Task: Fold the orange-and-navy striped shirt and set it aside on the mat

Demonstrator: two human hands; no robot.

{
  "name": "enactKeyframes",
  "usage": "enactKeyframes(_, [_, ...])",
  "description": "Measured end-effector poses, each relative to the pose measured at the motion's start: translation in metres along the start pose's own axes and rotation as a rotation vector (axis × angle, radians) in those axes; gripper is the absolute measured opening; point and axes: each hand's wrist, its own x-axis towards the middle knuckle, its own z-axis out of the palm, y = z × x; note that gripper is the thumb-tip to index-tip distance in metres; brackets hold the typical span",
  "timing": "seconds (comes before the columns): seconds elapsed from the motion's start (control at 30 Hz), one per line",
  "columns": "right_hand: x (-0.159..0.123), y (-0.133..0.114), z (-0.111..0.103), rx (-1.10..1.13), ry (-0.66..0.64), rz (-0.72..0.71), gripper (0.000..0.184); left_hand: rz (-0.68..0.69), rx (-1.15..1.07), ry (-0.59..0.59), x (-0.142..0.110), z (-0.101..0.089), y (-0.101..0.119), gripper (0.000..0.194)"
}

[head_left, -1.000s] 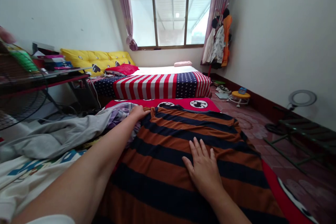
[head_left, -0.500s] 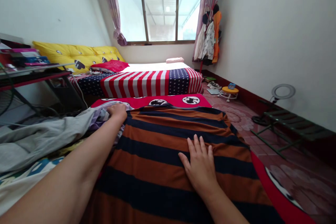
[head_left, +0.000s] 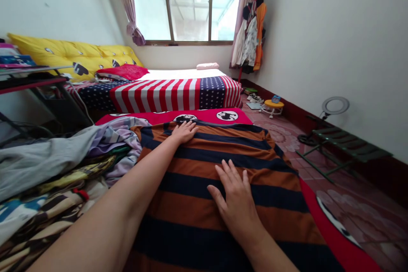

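Note:
A navy-and-orange striped cloth (head_left: pixel 274 191) lies spread over a red mat with black-and-white emblems (head_left: pixel 207 115). My left hand (head_left: pixel 184 132) rests flat near the cloth's far edge, fingers apart. Lower down, my right hand (head_left: pixel 234 195) presses on the same cloth with its fingers spread. Neither hand grips anything. Just left of the striped cloth sits a crumpled heap of lilac fabric (head_left: pixel 117 140), and a grey cloth (head_left: pixel 38 165) lies beyond it.
Ahead stands a bed with a stars-and-stripes cover (head_left: pixel 165 93) and a yellow cushion (head_left: pixel 73 57). A desk with books (head_left: pixel 32 81) is at left. Along the right wall are hanging clothes (head_left: pixel 251 38), a yellow stool (head_left: pixel 274 106), a ring light (head_left: pixel 334 105) and a green folding rack (head_left: pixel 347 146).
My left hand has slid right, off the heap's edge onto the striped cloth. More of the heap shows. My right hand has barely moved, and the view has swung slightly left and down.

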Motion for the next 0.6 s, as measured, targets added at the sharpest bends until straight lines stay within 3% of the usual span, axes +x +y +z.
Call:
enactKeyframes(0.13, [-0.002,-0.003,-0.001,0.04,-0.086,-0.075,0.072,-0.118,0.004,0.004,0.014,-0.004,-0.014,0.06])
enactKeyframes(0.3, [-0.001,-0.003,0.0,0.025,-0.127,-0.12,0.075,-0.145,0.013,0.075,0.004,-0.014,0.008,0.058])
enactKeyframes(0.37, [0.0,-0.002,0.002,0.017,-0.118,-0.117,0.074,-0.076,0.021,0.152,-0.018,-0.016,0.021,0.057])
enactKeyframes(0.43, [0.0,-0.001,0.003,0.009,-0.106,-0.122,0.073,0.09,0.008,0.189,-0.048,-0.015,0.03,0.054])
enactKeyframes(0.53, [0.001,-0.002,0.004,-0.02,-0.102,-0.137,0.071,0.323,-0.058,0.046,-0.1,-0.012,0.03,0.06])
enactKeyframes(0.6, [0.001,-0.003,0.004,-0.053,-0.108,-0.139,0.069,0.369,-0.088,-0.037,-0.134,-0.015,0.025,0.069])
